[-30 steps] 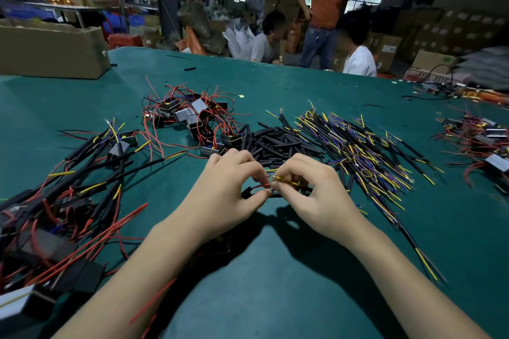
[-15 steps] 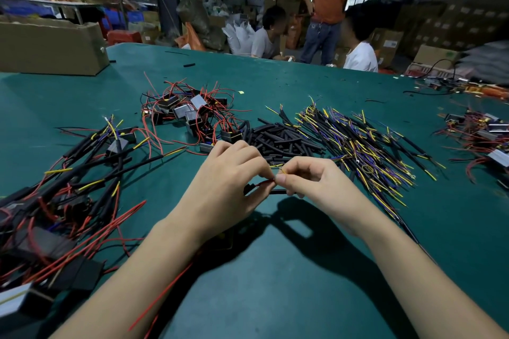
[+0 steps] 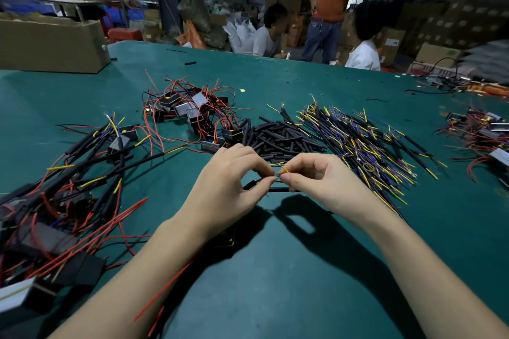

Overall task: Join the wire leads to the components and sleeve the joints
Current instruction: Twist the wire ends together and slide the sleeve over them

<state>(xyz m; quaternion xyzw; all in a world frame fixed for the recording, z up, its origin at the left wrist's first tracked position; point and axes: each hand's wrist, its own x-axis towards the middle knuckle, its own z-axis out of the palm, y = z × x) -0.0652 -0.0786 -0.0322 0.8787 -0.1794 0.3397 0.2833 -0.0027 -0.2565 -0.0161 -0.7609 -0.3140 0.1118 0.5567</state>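
Observation:
My left hand (image 3: 231, 187) and my right hand (image 3: 316, 179) meet fingertip to fingertip above the green table (image 3: 289, 270). The right hand pinches a yellow wire lead (image 3: 285, 169). The left hand pinches a thin lead end against it; a black sleeved wire (image 3: 276, 189) runs under both hands. A black component (image 3: 224, 239) lies partly hidden beneath my left wrist, with a red lead (image 3: 165, 292) trailing toward me. Behind the hands lies a heap of black sleeve tubes (image 3: 278, 140), and to their right a spread of yellow and blue wire leads (image 3: 366, 146).
Loose components with red wires (image 3: 192, 115) lie behind the hands to the left. Sleeved assemblies (image 3: 63, 195) cover the left side. More components (image 3: 484, 140) sit at the right edge. A cardboard box (image 3: 52, 44) stands far left. Three people (image 3: 330, 5) are beyond the table.
Both hands have stayed together and shifted slightly. The right fingers now pinch the yellow lead closer to its tip, against the left fingertips. The view has tilted a little.

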